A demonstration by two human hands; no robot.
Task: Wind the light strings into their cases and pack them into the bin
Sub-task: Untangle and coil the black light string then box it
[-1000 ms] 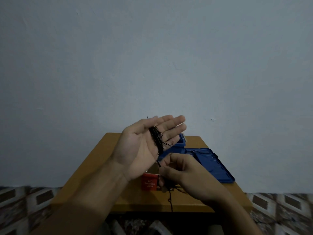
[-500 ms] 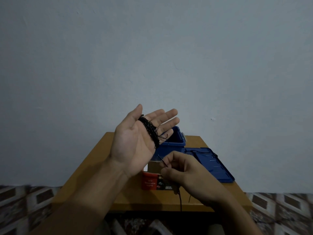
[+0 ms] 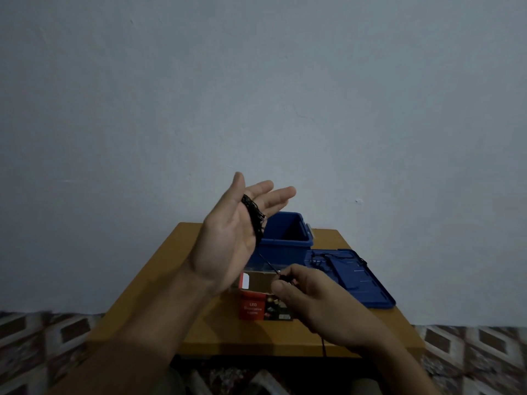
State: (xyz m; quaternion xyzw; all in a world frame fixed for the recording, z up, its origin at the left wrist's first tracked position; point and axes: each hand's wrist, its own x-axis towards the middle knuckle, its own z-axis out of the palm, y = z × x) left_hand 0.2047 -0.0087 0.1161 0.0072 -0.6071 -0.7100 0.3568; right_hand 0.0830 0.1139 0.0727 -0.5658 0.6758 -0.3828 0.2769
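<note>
1. Your left hand [image 3: 228, 238] has lifted and tilted, fingers straight, thin black light string [image 3: 253, 216] coiled round them.
2. Your right hand [image 3: 308, 295] pinches its tail below those fingers: winding unfinished, red cardboard case [image 3: 252, 307] waiting beneath.

There were two hands, left hand [image 3: 228, 240] and right hand [image 3: 310, 300]; one string [image 3: 253, 215] across the left fingers; one bin [image 3: 285, 245] beyond them; one lid [image 3: 365, 283] and one box [image 3: 252, 307] near the right fingers; one table [image 3: 171, 266].
</note>
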